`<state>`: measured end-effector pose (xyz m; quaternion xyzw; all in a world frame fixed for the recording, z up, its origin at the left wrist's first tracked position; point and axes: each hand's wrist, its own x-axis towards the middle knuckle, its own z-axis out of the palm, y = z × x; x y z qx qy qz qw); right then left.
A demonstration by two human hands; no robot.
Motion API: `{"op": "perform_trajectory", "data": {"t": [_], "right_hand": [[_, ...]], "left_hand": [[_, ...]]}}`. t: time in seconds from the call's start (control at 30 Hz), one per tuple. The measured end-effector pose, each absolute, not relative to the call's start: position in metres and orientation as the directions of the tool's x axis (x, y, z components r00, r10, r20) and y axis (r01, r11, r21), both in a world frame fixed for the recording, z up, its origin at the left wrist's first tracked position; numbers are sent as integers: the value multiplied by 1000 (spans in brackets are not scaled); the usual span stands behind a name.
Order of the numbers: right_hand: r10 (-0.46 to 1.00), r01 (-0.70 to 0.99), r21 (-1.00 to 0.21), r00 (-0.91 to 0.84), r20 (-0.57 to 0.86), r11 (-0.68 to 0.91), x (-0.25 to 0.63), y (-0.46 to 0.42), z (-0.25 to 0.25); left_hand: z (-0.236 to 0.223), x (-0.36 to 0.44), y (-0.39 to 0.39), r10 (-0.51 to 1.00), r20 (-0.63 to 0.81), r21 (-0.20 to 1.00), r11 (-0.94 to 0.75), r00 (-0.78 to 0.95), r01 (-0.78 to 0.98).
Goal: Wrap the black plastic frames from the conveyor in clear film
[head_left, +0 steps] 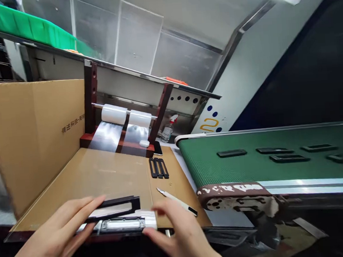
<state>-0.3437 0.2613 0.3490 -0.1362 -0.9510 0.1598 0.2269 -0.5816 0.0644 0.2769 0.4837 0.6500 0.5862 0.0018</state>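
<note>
My left hand point(60, 234) is closed on a black rectangular frame point(134, 202) with a long slot, fingers over its left end. Just in front of it, at the table's near edge, lies a silver-white block point(150, 219) with a clear rectangular part on its face. The left thumb reaches the block's left end. My right hand point(181, 231) has thumb and index finger curved around the block's right end, gripping it. Beyond the right hand lies a white utility knife point(178, 201). Several black slotted frames point(159, 168) lie side by side farther back on the cardboard.
Two rolls of clear film point(114, 114) hang on a dark red stand point(90, 99). A cardboard panel point(39, 133) stands at left. On the right, a green conveyor belt point(221, 172) carries several black frames point(289, 158). A spray bottle point(167, 132) stands behind; a green bin point(29, 28) sits on the shelf.
</note>
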Motion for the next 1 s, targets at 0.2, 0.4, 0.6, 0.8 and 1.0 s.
{"op": "perform_trajectory", "data": {"t": [0.2, 0.4, 0.6, 0.8, 1.0], "right_hand": [[41, 46, -14, -648, 761, 999, -319, 275, 422], [57, 65, -22, -608, 792, 998, -304, 275, 437], [45, 34, -31, -610, 791, 999, -300, 270, 441], [270, -40, -427, -722, 638, 903, -303, 270, 428], [295, 23, -1000, -955, -26, -13, -332, 275, 382]], "left_hand": [[360, -565, 132, 624, 781, 266, -293, -28, 918], [375, -568, 128, 565, 823, 227, -229, -61, 947], [374, -564, 123, 531, 842, 285, -290, -94, 914], [327, -565, 131, 414, 798, 598, -454, -438, 660], [313, -556, 131, 437, 770, 636, -462, -466, 618]]}}
